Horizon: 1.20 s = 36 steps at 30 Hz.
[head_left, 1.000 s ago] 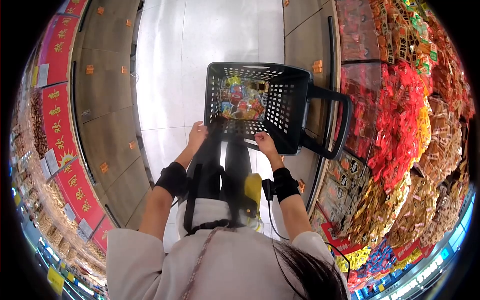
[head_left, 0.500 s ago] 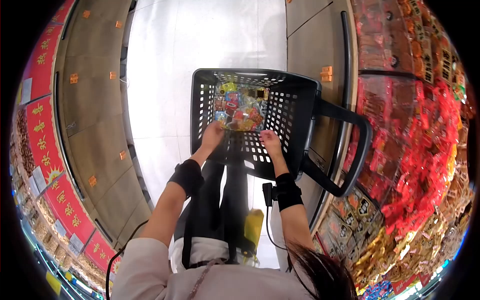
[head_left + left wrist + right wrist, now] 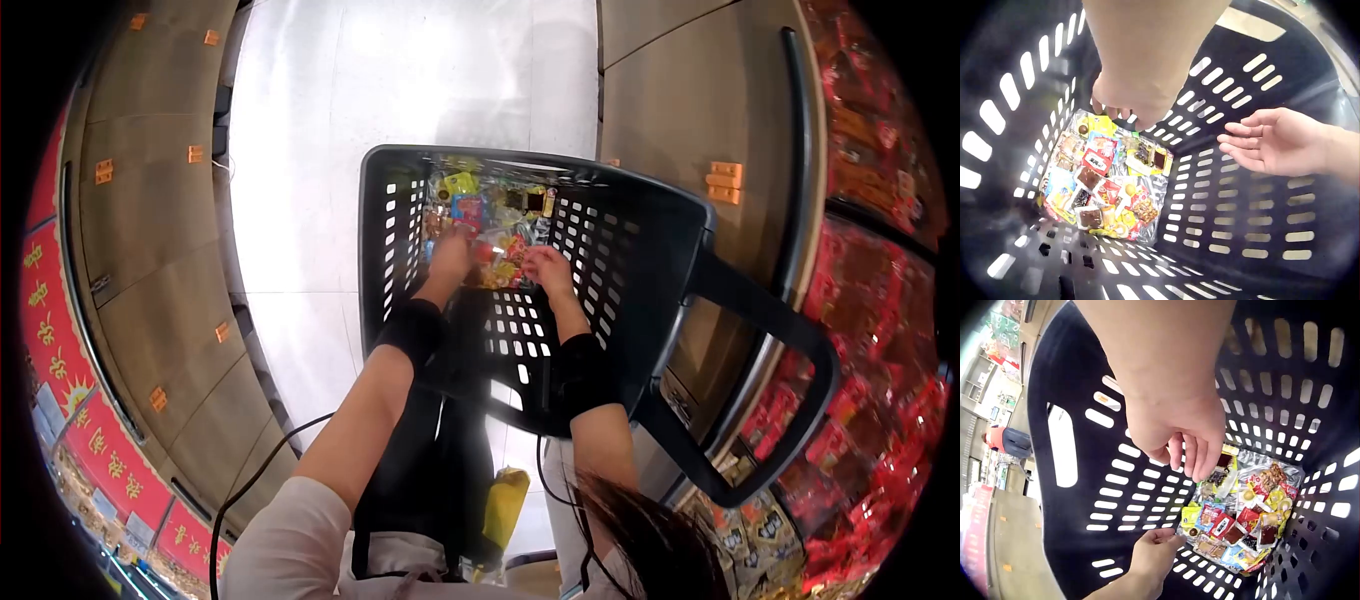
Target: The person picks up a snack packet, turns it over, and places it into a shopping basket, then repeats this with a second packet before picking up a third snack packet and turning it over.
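Note:
A black perforated basket [image 3: 690, 225] stands with its handle towards the right shelf. Various small colourful snack packets [image 3: 466, 208] cover its bottom; they also show in the left wrist view [image 3: 1100, 178] and right wrist view [image 3: 1235, 528]. Both hands are inside the basket. My left hand [image 3: 450, 260], fingers loosely bent, hangs by the packets' edge; whether its fingertips [image 3: 1176, 539] touch them cannot be told. My right hand [image 3: 549, 269] is to its right, fingers relaxed and apart from the packets in the left wrist view [image 3: 1282, 142]. Neither hand visibly holds anything.
Wooden cabinets [image 3: 160, 230] line the aisle, with red-wrapped goods [image 3: 850, 330] above the right ones. A yellow object [image 3: 505, 505] hangs near the legs. A person in an orange top [image 3: 1001, 439] stands far off in the right wrist view.
Both hands have moved from the near rim down and forward into the basket. The head view has come closer to the basket, which appears larger.

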Each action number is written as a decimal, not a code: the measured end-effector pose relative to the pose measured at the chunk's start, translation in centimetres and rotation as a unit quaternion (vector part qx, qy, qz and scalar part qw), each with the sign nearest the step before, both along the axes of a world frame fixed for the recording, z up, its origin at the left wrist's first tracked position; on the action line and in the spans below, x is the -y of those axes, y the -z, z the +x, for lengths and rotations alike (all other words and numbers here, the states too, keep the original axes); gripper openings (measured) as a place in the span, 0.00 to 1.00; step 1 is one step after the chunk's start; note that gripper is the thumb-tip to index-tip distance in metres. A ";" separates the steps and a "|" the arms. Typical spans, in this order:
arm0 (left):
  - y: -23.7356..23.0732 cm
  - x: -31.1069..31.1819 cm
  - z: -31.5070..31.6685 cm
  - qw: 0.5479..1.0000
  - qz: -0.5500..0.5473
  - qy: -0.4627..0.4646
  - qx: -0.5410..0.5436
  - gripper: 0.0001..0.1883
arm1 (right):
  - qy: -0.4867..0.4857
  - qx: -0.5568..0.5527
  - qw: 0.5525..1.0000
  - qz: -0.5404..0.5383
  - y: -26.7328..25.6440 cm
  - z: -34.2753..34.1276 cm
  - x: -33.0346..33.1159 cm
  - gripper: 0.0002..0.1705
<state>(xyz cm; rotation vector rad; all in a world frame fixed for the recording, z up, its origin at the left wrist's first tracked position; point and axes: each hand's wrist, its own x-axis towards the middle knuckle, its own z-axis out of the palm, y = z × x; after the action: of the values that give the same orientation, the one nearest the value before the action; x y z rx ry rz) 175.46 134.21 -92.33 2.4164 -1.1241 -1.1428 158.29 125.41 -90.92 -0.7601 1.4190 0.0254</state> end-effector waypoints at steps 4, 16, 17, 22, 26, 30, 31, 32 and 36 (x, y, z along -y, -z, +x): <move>6.0 1.8 0.2 0.993 0.064 0.068 0.071 0.18 | -0.004 0.008 1.000 -0.010 5.4 1.4 1.0 0.07; 21.4 3.3 1.7 0.979 0.032 0.137 0.150 0.17 | -0.076 -0.057 0.994 -0.051 17.8 0.5 1.9 0.08; 21.8 3.4 1.6 0.975 0.036 0.150 0.161 0.16 | -0.063 -0.061 0.995 -0.045 18.8 0.1 1.8 0.08; 23.1 2.9 1.2 0.954 0.041 0.196 0.224 0.17 | -0.039 -0.075 0.996 -0.036 18.4 0.2 2.1 0.06; 24.2 2.9 1.3 0.933 0.030 0.230 0.275 0.18 | -0.043 -0.068 0.996 -0.028 18.2 0.6 2.1 0.07; 23.4 2.5 1.4 0.929 -0.016 0.261 0.263 0.19 | -0.080 -0.060 0.994 -0.047 18.0 0.8 2.3 0.08; 23.0 2.5 1.4 0.943 0.002 0.254 0.215 0.19 | -0.063 -0.059 0.996 -0.039 17.8 0.9 2.1 0.08; 22.5 2.7 1.3 0.955 0.022 0.245 0.167 0.18 | -0.060 -0.057 0.996 -0.043 17.4 1.0 2.1 0.08; 18.5 3.1 1.1 0.967 -0.036 0.217 0.126 0.14 | -0.070 -0.086 0.992 -0.053 13.9 1.1 2.1 0.08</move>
<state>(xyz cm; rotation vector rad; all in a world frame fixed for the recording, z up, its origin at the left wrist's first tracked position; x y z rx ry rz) 176.60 131.11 -110.88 2.3728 -1.8113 -0.8946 159.34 123.31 -104.79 -0.9624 1.5363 0.1272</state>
